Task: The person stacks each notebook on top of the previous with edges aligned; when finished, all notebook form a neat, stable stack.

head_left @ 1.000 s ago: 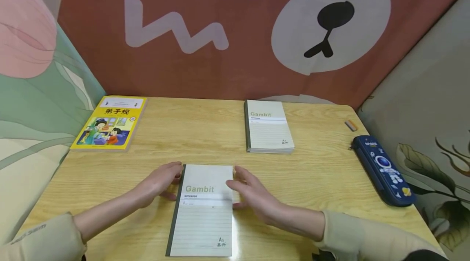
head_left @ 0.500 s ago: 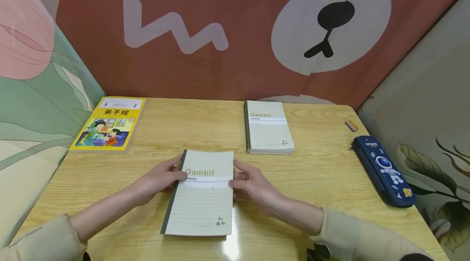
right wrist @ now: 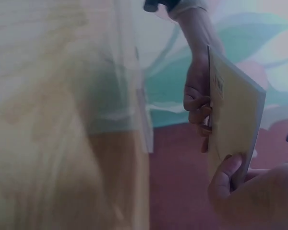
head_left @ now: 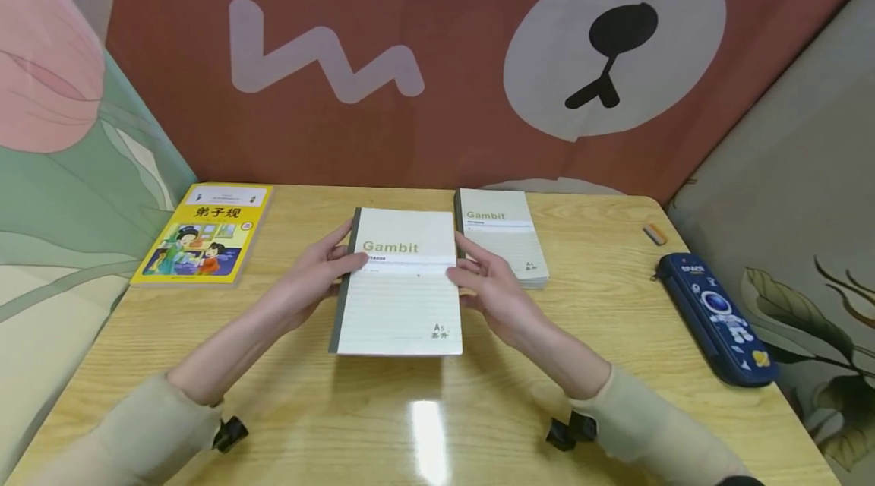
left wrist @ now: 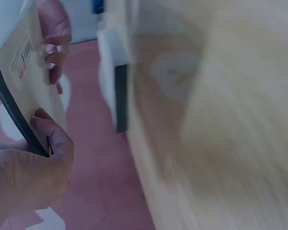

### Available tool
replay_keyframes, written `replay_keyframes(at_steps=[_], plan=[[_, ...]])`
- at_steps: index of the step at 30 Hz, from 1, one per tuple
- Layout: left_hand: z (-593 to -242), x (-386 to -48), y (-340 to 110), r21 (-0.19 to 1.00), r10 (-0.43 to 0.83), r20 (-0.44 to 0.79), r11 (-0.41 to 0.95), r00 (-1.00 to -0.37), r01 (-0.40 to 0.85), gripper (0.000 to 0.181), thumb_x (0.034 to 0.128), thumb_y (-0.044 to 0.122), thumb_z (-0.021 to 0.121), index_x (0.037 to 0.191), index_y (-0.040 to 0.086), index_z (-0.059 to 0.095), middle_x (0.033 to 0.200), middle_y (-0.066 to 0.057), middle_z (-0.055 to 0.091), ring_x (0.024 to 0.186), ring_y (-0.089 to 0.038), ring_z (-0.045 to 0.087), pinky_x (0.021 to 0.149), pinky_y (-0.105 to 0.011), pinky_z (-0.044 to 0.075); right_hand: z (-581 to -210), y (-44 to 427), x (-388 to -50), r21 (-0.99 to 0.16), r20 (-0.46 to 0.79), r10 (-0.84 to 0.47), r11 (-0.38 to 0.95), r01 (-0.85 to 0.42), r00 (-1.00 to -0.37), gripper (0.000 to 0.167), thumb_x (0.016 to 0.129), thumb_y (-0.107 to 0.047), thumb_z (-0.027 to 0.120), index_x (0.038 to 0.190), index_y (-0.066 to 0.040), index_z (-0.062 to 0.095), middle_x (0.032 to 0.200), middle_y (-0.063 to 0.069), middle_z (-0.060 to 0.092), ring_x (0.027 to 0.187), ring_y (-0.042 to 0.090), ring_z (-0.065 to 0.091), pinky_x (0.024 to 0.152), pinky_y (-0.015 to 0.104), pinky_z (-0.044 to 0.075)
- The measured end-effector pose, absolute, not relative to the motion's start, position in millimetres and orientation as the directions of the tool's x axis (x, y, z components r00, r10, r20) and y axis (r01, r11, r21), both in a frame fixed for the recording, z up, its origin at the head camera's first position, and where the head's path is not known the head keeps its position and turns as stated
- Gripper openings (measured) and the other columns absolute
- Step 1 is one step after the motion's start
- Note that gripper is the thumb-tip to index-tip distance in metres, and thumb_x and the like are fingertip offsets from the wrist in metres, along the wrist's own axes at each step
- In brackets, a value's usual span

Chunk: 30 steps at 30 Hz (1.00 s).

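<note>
A white Gambit notebook (head_left: 399,296) with a dark spine is held above the table in the head view, cover facing up. My left hand (head_left: 311,277) grips its spine edge, thumb on the cover and fingers underneath. On the opposite edge my right hand (head_left: 499,288) holds it the same way, thumb on top. From below, the left wrist view shows the notebook's back (left wrist: 31,72) with a barcode sticker. Just behind the right hand lies a stack of similar Gambit notebooks (head_left: 502,235), its lower left part hidden by the held notebook and hand.
A yellow picture-covered book (head_left: 205,235) lies at the table's back left. Along the right edge are a navy space-themed pencil case (head_left: 714,319) and a small eraser-like block (head_left: 655,234). A wall with a bear print (head_left: 465,137) rises behind the wooden table (head_left: 383,425).
The notebook, first lying on the table between my hands, has been gripped, lifted and carried away from me, slightly rightward, toward the stack. Both hands moved with it.
</note>
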<state>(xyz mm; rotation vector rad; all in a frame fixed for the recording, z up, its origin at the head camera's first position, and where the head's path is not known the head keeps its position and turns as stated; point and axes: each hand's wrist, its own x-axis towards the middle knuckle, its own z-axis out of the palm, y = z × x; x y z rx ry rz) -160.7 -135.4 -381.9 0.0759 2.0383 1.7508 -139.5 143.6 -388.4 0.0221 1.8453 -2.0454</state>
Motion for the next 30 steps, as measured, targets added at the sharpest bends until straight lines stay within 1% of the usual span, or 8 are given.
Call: replay_keyframes(at_steps=[2, 7, 10, 13, 17, 24, 27, 30], plan=[[-379, -167, -129, 0.962, 0.309, -0.266, 0.141, -0.913, -0.233, 0.078, 0.1066, 0.025, 0.054, 0.167, 0.026, 0.005, 0.143, -0.017, 0.058, 0.101, -0.011, 0.065, 0.090, -0.029, 0.053, -384, 147, -146, -0.961, -0.234, -0.239, -0.087, 0.261, -0.942, 0.068, 0.103, -0.008, 0.058, 0.164, -0.020, 0.029, 0.090, -0.010, 0.060, 0.080, 0.004, 0.055, 0.071, 0.022, 0.053], [-370, -180, -107, 0.978, 0.264, -0.194, -0.027, -0.945, -0.209, 0.068, 0.1069, 0.028, 0.055, 0.165, 0.036, 0.019, 0.125, -0.007, 0.062, 0.097, -0.013, 0.064, 0.081, -0.025, 0.053, -375, 158, -162, -0.971, -0.174, -0.144, -0.142, 0.194, -0.974, 0.060, 0.106, -0.012, 0.056, 0.162, -0.018, 0.035, 0.098, -0.010, 0.071, 0.085, 0.003, 0.063, 0.072, 0.021, 0.054], [-366, -186, -92, 0.967, 0.238, -0.169, -0.150, -0.956, -0.208, 0.062, 0.1073, 0.030, 0.055, 0.162, 0.037, 0.027, 0.134, -0.002, 0.060, 0.102, -0.012, 0.063, 0.077, -0.022, 0.054, -371, 164, -172, -0.968, -0.159, -0.088, -0.182, 0.173, -0.983, 0.056, 0.106, -0.015, 0.055, 0.160, -0.017, 0.039, 0.113, -0.005, 0.071, 0.095, 0.005, 0.066, 0.075, 0.020, 0.056], [-365, -193, -75, 0.946, 0.223, -0.138, -0.260, -0.965, -0.196, 0.055, 0.1087, 0.032, 0.051, 0.161, 0.033, 0.034, 0.146, 0.000, 0.055, 0.110, -0.012, 0.059, 0.076, -0.020, 0.054, -367, 174, -179, -0.953, -0.164, -0.054, -0.248, 0.172, -0.985, 0.054, 0.107, -0.017, 0.054, 0.159, -0.017, 0.040, 0.134, 0.003, 0.063, 0.104, 0.006, 0.062, 0.080, 0.019, 0.054], [-364, -203, -49, 0.910, 0.198, -0.115, -0.372, -0.974, -0.183, 0.048, 0.1105, 0.031, 0.047, 0.158, 0.028, 0.042, 0.149, -0.002, 0.055, 0.112, -0.014, 0.054, 0.080, -0.021, 0.051, -363, 191, -189, -0.924, -0.182, -0.026, -0.338, 0.180, -0.983, 0.053, 0.107, -0.019, 0.053, 0.159, -0.018, 0.041, 0.150, 0.005, 0.054, 0.117, 0.009, 0.057, 0.088, 0.019, 0.053], [-372, -219, -6, 0.865, 0.176, -0.119, -0.465, -0.977, -0.189, 0.048, 0.1105, 0.024, 0.046, 0.158, 0.020, 0.043, 0.151, 0.001, 0.054, 0.122, -0.016, 0.051, 0.097, -0.029, 0.046, -368, 223, -205, -0.924, -0.189, 0.027, -0.344, 0.168, -0.982, 0.052, 0.108, -0.022, 0.053, 0.159, -0.019, 0.042, 0.158, 0.007, 0.048, 0.124, 0.011, 0.056, 0.089, 0.019, 0.056], [-379, -224, 6, 0.852, 0.176, -0.126, -0.484, -0.976, -0.197, 0.047, 0.1102, 0.022, 0.047, 0.157, 0.017, 0.043, 0.146, -0.001, 0.056, 0.120, -0.016, 0.052, 0.097, -0.029, 0.044, -373, 232, -212, -0.927, -0.211, 0.049, -0.326, 0.184, -0.976, 0.052, 0.108, -0.021, 0.053, 0.159, -0.019, 0.042, 0.158, 0.006, 0.048, 0.121, 0.008, 0.058, 0.088, 0.018, 0.056], [-386, -228, 13, 0.836, 0.169, -0.132, -0.511, -0.977, -0.201, 0.046, 0.1096, 0.020, 0.048, 0.156, 0.015, 0.046, 0.139, -0.004, 0.059, 0.113, -0.017, 0.053, 0.094, -0.028, 0.044, -378, 239, -220, -0.924, -0.228, 0.048, -0.326, 0.200, -0.973, 0.051, 0.108, -0.020, 0.052, 0.158, -0.018, 0.043, 0.146, 0.004, 0.057, 0.113, 0.008, 0.062, 0.084, 0.019, 0.057]])
